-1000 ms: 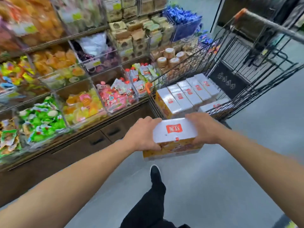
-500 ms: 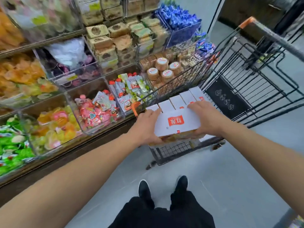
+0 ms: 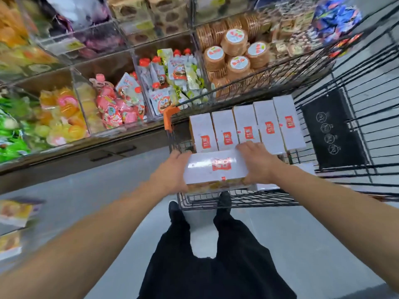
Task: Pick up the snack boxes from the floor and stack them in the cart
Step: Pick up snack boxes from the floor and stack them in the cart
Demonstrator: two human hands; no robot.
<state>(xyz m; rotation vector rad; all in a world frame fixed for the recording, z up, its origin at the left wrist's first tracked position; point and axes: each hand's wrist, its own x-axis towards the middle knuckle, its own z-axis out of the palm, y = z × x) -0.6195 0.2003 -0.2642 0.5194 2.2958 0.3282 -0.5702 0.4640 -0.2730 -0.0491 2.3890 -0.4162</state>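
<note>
Head view, placing step. The left hand [image 3: 172, 169] and the right hand [image 3: 257, 162] clasp the two short ends of a white snack box [image 3: 216, 169] with a red label, fingers curled over its edges, and hold it level over the near end of the wire shopping cart [image 3: 237, 203]. Just beyond the fingertips, a row of five matching boxes [image 3: 248, 128] stands side by side inside the cart, long sides touching, labels up; the held box lies crosswise to that row. Below the right wrist a further white box [image 3: 266, 187] appears to lie lower in the basket, though the mesh and motion blur make its position uncertain. Far to the left of the left forearm, blurred snack boxes [image 3: 13, 214] with yellow printed faces remain at floor level, which suggests that the task is partly done and more pick-ups are due. Beyond the left hand runs a shelf of clear bins [image 3: 108, 100] filled with jelly pouches and round biscuit packs. Judged from this frame, the next move calls for lowering the box into the free space on the near side of the row, keeping it level, clearing the cart's front rim, and releasing both hands only once it rests flat.
</note>
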